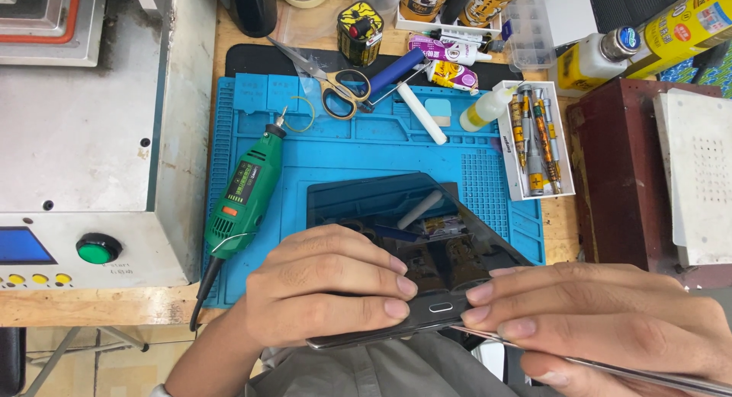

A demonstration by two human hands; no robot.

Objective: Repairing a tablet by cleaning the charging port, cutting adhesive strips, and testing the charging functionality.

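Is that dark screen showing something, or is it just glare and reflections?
Head view: the tablet glass mirrors bench clutter, no picture of its own; light is even, shadows soft; the left hand and right hand look sharp, slightly stretched near the frame's edge.

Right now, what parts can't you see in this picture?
Head view only:
- Near edge of the dark tablet: covered by the left hand and right hand.
- Thin metal tool in the right hand: its front end is hidden under the fingers, its far end cut off by the picture's edge.
- Grey machine: cut off at the left and top.
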